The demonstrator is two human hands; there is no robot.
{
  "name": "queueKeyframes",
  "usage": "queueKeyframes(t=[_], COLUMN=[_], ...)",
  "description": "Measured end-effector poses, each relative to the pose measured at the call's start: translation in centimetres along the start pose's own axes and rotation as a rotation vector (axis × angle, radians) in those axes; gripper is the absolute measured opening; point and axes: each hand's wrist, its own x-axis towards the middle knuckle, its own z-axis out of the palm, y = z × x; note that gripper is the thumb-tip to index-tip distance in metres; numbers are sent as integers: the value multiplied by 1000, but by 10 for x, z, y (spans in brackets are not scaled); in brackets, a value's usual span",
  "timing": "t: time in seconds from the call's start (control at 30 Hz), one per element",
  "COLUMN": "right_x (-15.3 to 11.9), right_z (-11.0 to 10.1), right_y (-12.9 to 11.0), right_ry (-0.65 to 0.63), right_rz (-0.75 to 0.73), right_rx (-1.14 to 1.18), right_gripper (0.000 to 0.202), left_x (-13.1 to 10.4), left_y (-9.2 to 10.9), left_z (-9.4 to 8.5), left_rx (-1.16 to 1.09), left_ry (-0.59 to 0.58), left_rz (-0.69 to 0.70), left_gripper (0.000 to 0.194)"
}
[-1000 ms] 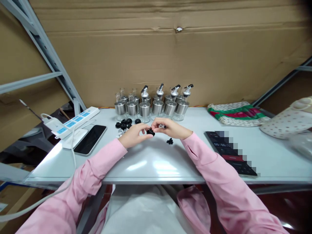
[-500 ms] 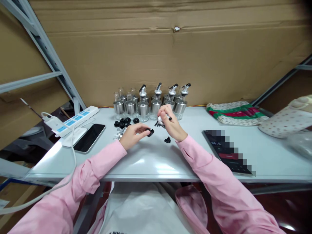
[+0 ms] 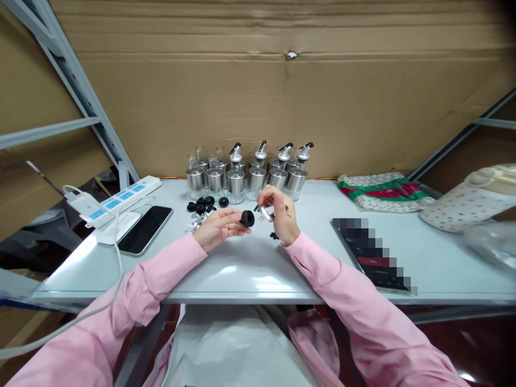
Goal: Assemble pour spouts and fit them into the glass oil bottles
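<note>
My left hand (image 3: 222,228) is closed on a round black stopper (image 3: 248,218), its hollow side turned toward the right. Just to the right, my right hand (image 3: 281,213) pinches a silvery-white pourer head (image 3: 266,213); the fingers hide part of it. The two pieces are a short gap apart above the table. Left of my left hand lie loose black stoppers (image 3: 200,203) and silvery-white pourer parts (image 3: 195,221). Some tiny black pieces (image 3: 274,235) rest under my right hand. Behind stand glass and steel bottles (image 3: 235,183), several topped with pourers (image 3: 284,152).
A phone (image 3: 145,230), a white charger cable (image 3: 120,252) and a power strip (image 3: 124,200) lie on the left. To the right are a dark, partly blurred-out tablet-like device (image 3: 368,252), a patterned cloth (image 3: 382,192) and a dotted white object (image 3: 463,201). Cardboard (image 3: 242,97) closes off the back.
My left hand has turned the stopper so that its hollow side shows. My right hand has lowered a little and tilted the pourer head toward the stopper.
</note>
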Motion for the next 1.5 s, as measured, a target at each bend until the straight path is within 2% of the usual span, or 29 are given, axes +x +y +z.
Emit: queueKeyframes(t=[0.2,0.37,0.53,0.67,0.9,1.03,1.17,1.27,1.3,1.4,1.5], right_x=[-8,-8,-4,-3,-4,-6,-8,-8,-7,-4,-3], right_z=[8,7,4,4,9,13,12,8,7,4,5], right_y=[-5,-4,-5,-6,-2,2,2,0,-1,-4,-4], right_ry=[30,11,5,1,35,17,-36,-143,-176,-230,-240], right_rz=[15,-68,-91,-76,61,62,32,-19,-34,-41,-24], right_rx=[-20,-92,-228,-243,-264,-295,-257,-197,-195,-234,-264], right_gripper=[60,49,35,25,25,26,24,15,17,40,49], left_x=[-3,-4,-3,-1,0,-1,-2,-2,-2,-1,-1], left_y=[-4,-5,-5,-5,-4,-4,-5,-5,-5,-6,-7], left_z=[3,3,1,1,4,5,8,8,8,9,10], left_rx=[-46,-89,-74,-15,-97,-74,-80,-91,-98,-114,-106], left_ry=[-115,-159,-135,-141,-48,-61,-41,-36,-37,-34,-13], left_rz=[-99,-106,-84,-84,93,129,151,172,183,212,222], left_gripper=[33,37,40,42,39,41,43,42,42,43,44])
